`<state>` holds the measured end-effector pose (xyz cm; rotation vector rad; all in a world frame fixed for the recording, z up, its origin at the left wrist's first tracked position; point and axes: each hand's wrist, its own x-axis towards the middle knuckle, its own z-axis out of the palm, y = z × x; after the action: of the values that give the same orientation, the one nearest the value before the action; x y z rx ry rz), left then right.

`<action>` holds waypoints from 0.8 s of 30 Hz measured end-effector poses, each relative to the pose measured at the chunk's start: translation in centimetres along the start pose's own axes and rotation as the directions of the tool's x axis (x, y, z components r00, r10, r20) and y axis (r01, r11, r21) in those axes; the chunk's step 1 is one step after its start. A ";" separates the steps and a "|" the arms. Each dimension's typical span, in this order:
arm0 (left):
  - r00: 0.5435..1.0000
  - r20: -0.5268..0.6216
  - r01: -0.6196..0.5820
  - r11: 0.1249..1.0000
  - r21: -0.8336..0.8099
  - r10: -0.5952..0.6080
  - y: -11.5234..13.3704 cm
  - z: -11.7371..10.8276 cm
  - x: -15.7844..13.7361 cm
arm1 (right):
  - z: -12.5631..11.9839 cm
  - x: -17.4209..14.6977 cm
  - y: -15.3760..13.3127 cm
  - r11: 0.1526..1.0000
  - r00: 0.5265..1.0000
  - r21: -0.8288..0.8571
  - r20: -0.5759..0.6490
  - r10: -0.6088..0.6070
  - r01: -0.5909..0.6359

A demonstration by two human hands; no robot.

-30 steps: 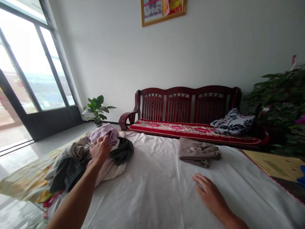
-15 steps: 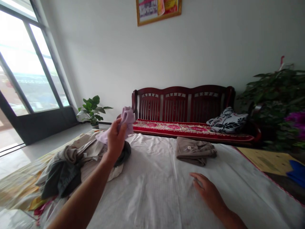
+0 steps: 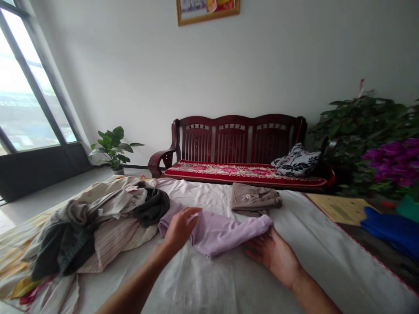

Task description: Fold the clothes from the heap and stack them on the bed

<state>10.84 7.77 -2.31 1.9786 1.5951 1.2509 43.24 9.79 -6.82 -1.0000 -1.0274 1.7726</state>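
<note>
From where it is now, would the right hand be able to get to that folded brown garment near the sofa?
Probably yes. The right hand rests at the lilac garment, and the folded brown garment lies just beyond it on the white sheet, with only bare sheet and the lilac cloth's edge between.

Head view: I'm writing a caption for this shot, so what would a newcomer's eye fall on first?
First, the lilac garment in the middle of the white sheet, with the left hand gripping one end and the right hand at the other. Left of it lies a heap of crumpled clothes, and beyond it a folded taupe garment. Behind stands a dark red wooden bench with a red flowered cushion, against the wall.
</note>
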 end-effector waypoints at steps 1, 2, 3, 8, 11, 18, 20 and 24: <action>0.998 -0.049 0.050 0.998 0.038 -0.048 -1.5 -0.8 0.6 | -0.5 0.0 -0.2 0.999 1.000 -0.038 -0.011 -0.021 0.021; 0.992 -0.078 0.102 0.992 0.078 -0.096 -3.0 -1.5 1.2 | -0.8 0.0 -0.4 0.997 0.999 -0.075 -0.027 -0.039 0.037; 0.986 -0.093 0.151 0.978 0.141 -0.139 -4.4 -2.2 1.7 | -1.1 0.0 -0.6 0.994 0.997 -0.103 -0.051 -0.053 0.047; 0.965 -0.031 0.249 0.871 0.423 -0.260 -8.8 -3.5 3.4 | -0.5 1.1 0.2 0.998 0.959 -0.014 -0.279 -0.058 0.057; 0.960 0.008 0.249 0.872 0.422 -0.278 -9.7 -3.3 3.9 | 0.1 1.5 0.3 0.985 0.918 0.034 -0.368 -0.146 0.170; 0.950 0.139 0.257 0.952 0.165 -0.280 -9.8 -3.1 3.9 | -7.5 0.9 -4.0 0.922 0.751 -0.051 -0.564 -0.343 0.383; 0.959 0.119 0.250 0.966 0.072 -0.257 -10.0 -2.8 3.5 | -10.3 0.7 -4.2 0.919 0.662 -0.084 -0.670 -0.337 0.384; 0.951 0.165 0.238 0.961 0.141 -0.260 -10.6 -2.1 3.0 | -13.0 0.4 -2.6 0.946 0.607 -0.189 -0.730 -0.314 0.262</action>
<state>2.49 13.47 -7.24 1.8269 1.7955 0.8716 55.52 14.13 -9.03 -1.3573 -0.6394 0.8842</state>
